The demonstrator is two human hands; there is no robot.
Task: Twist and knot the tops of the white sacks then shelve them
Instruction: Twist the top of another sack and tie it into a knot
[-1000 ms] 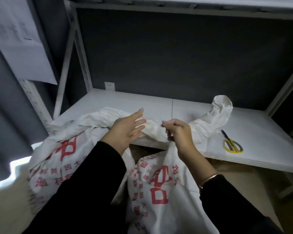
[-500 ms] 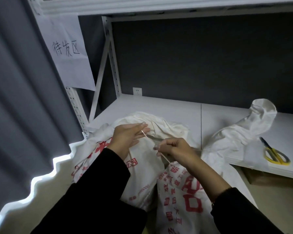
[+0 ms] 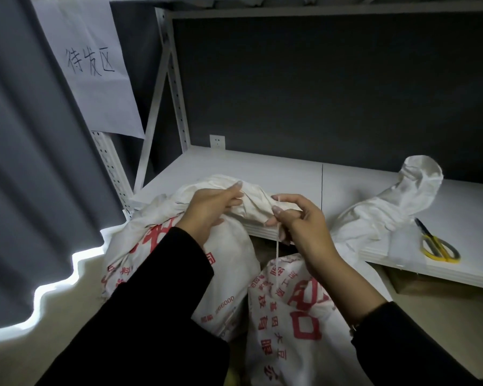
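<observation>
While the left hand (image 3: 209, 208) clamps the gathered sack top (image 3: 255, 203), cinch it.
Pinching the string (image 3: 277, 247), the right hand (image 3: 301, 222) should pull taut.

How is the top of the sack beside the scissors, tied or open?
Open. The sack has its top on the shelf, mouth gaping, no knot or string visible.

Front sack (image 3: 304, 316): base cut by bottom edge. Left sack (image 3: 229, 260): lower part hidden behind your left sleeve (image 3: 151, 302).
</observation>
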